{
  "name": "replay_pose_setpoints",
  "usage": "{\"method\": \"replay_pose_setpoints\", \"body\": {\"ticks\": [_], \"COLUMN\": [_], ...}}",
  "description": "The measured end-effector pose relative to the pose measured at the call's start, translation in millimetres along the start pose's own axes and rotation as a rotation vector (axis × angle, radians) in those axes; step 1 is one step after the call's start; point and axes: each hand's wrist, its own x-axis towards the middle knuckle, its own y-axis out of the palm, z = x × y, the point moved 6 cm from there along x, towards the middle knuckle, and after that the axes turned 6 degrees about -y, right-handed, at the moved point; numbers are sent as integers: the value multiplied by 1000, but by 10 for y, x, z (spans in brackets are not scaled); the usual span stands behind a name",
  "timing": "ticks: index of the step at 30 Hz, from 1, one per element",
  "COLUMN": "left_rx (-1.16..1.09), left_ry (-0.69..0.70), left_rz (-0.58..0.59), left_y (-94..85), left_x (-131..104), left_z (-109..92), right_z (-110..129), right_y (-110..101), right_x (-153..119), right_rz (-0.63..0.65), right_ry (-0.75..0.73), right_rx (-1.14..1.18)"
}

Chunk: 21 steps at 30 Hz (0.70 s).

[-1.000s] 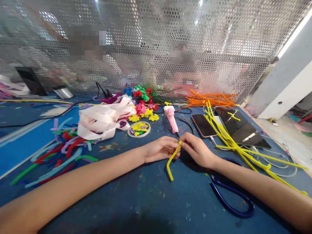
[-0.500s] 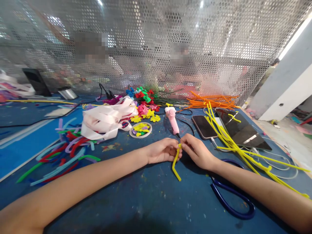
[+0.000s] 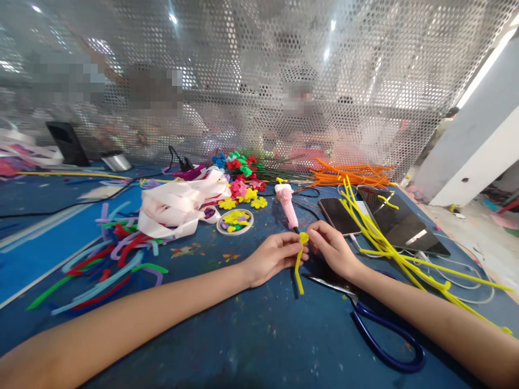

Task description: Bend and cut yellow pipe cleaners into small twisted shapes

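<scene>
A yellow pipe cleaner [image 3: 299, 276] is pinched between the thumb and fingers of my left hand [image 3: 275, 255], its top end curled into a small loop and its tail hanging toward the table. My right hand [image 3: 334, 248] has its fingers bent together at the right side of that loop; its fingertips are partly hidden. Beneath the right hand lie scissors with dark blue handles [image 3: 389, 337], their blades pointing left. Just beyond both hands is a pink hot glue gun [image 3: 287, 206] with a black cord.
Yellow pipe cleaners [image 3: 389, 246] lie at right beside a phone [image 3: 339, 215] and a tablet [image 3: 405, 221]. Left are white ribbon [image 3: 178, 208], a round dish [image 3: 235, 231] of small pieces and coloured pipe cleaners [image 3: 109, 270]. Orange pipe cleaners [image 3: 352, 175] lie before a perforated metal screen [image 3: 259, 70].
The pipe cleaner's top has turned to show a rounded loop, and its tail hangs straighter. My right hand has shifted slightly right, uncovering the scissor blades.
</scene>
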Motion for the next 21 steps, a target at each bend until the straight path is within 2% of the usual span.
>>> {"method": "replay_pose_setpoints", "body": {"ticks": [5,13,17,21], "left_rx": [2,325,491,682], "left_ry": [79,107,196,285], "left_rz": [-5,-66,-172,-271], "left_y": [3,21,5,4], "left_x": [-7,-44,-94,-154], "left_z": [-23,-37,-127,-203], "right_z": [4,45,37,42], "right_y": [7,18,18,67], "right_x": [4,-11,-2,-5], "right_rz": [17,42,51,128], "right_ry": [-1,-13,-19,-53], "right_rx": [0,-133,-212,-323]}}
